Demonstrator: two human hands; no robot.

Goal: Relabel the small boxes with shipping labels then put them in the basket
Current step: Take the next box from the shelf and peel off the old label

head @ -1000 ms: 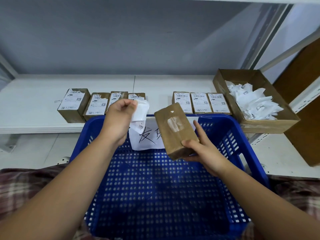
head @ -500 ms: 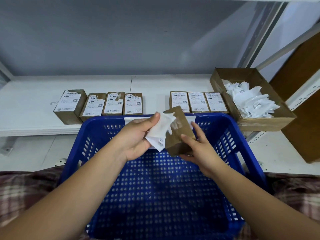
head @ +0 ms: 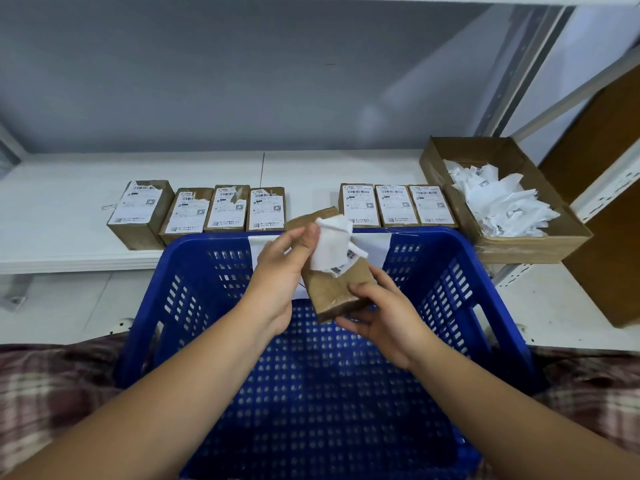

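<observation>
Over the blue basket my right hand grips the near end of a small brown box, tilted up and away from me. My left hand pinches a crumpled white label that lies against the box's top face. On the white shelf behind stand two rows of small boxes with labels: several with torn labels on the left and three with whole labels on the right. The basket's floor is bare.
An open cardboard box at the right of the shelf holds a heap of crumpled white labels. A white paper sign hangs inside the basket's far wall. A brown board leans at the far right. Plaid cloth lies under the basket.
My left hand has brought the white label from the left onto the box's top face. The box has turned more upright and moved slightly toward the middle of the basket.
</observation>
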